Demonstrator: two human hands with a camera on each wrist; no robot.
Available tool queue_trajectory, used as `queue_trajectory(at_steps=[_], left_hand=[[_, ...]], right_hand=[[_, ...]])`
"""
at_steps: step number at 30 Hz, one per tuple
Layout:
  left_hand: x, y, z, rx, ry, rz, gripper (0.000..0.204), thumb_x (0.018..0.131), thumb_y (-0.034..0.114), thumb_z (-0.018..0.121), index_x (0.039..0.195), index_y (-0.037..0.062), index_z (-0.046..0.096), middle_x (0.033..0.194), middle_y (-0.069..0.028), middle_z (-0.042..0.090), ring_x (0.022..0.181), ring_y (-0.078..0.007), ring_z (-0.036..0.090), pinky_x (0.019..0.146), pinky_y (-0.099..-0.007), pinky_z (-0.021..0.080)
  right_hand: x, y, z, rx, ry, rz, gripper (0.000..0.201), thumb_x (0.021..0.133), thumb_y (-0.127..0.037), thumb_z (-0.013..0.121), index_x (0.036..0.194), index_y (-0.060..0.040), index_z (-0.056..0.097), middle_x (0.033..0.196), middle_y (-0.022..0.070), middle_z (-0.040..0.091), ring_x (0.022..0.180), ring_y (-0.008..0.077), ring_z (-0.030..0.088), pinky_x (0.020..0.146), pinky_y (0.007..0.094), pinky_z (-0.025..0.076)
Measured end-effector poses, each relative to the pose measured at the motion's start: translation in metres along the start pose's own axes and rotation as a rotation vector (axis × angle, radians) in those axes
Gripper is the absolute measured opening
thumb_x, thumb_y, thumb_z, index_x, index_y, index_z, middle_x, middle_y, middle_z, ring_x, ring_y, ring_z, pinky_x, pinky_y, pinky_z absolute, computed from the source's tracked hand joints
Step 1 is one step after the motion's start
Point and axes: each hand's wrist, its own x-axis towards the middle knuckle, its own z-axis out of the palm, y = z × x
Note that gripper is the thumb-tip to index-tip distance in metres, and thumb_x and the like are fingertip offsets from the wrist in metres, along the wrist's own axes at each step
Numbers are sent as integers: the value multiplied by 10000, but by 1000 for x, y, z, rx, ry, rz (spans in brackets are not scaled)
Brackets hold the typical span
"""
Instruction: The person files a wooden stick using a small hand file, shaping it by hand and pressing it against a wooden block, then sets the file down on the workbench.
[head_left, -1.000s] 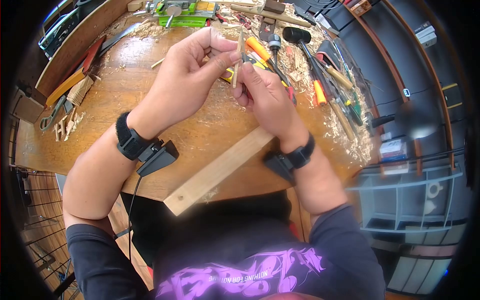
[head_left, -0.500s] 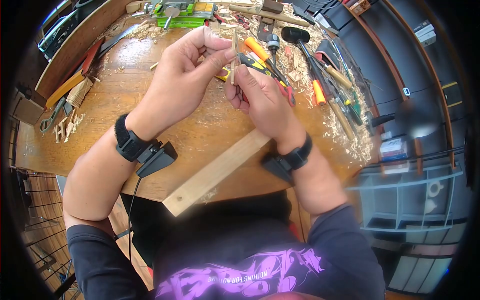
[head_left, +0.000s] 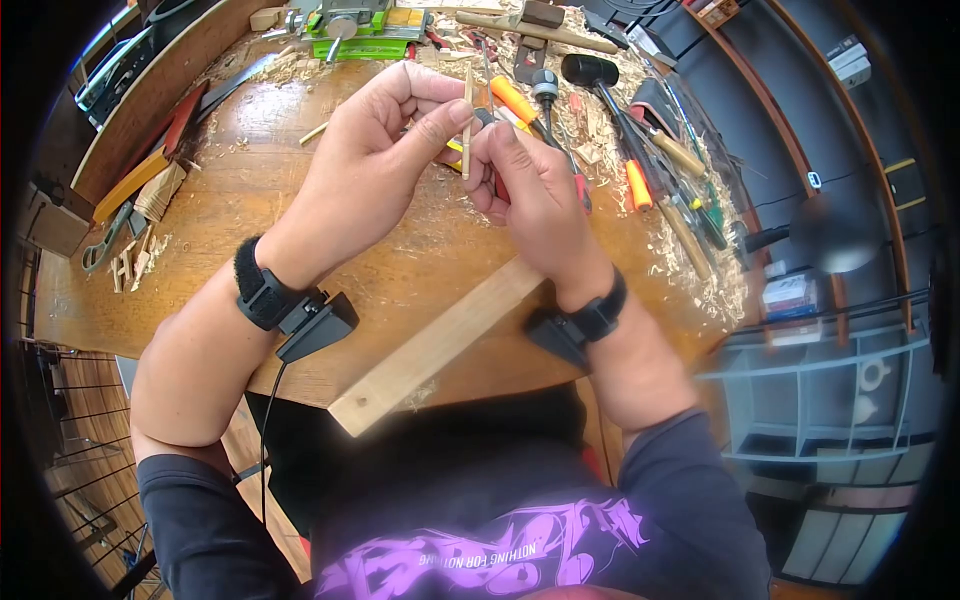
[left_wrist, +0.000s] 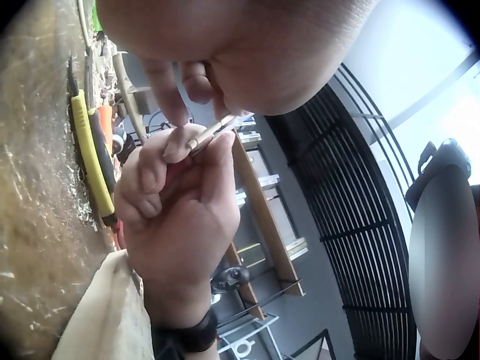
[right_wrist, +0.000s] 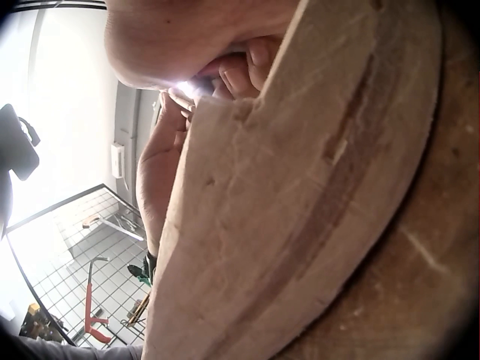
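Note:
Between thumb and fingers, my left hand [head_left: 375,140] pinches a thin wooden stick [head_left: 468,110], held nearly upright in the head view. My right hand [head_left: 540,190] is close against the stick's lower part, its fingers curled and its thumb raised beside the wood. In the left wrist view, a red-handled knife [left_wrist: 177,175] shows inside the right hand, largely hidden by the fingers. Its thin dark edge lies along the stick [left_wrist: 198,141]. Below the right wrist, a flat wooden board [head_left: 430,350] lies slanted, one end past the table's near edge.
Shavings cover the right and back of the wooden table [head_left: 290,210]. A black mallet [head_left: 590,70], an orange-handled tool [head_left: 512,100] and several wood-handled tools lie at right. A green vise [head_left: 360,45] stands at the back; scissors [head_left: 105,240] and wood scraps lie at left.
The stick has shifted slightly left and now stands straighter. My right hand moved a little left, then back right along it. The board stays nearly in place.

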Motion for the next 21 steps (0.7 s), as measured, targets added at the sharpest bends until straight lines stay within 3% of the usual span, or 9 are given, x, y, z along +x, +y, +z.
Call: queue_trajectory(at_steps=[9, 21], left_hand=[[-1, 2, 1, 95, -14, 4, 276, 1128, 170, 658, 1342, 0, 693, 1135, -6, 741, 1000, -46, 646, 894, -241, 516], [0, 1, 0, 35, 28, -6, 179, 1104, 146, 696, 1223, 12, 697, 1059, -3, 722, 960, -70, 657, 891, -258, 546]], right_hand=[[-2, -5, -1, 6, -1, 26, 526, 1205, -401, 428, 904, -32, 652, 768, 2, 604, 691, 93, 552, 629, 269, 454], [-3, -8, 1, 21, -5, 62, 520, 1201, -409, 444, 918, -28, 656, 772, 1, 601, 696, 87, 545, 629, 259, 445]])
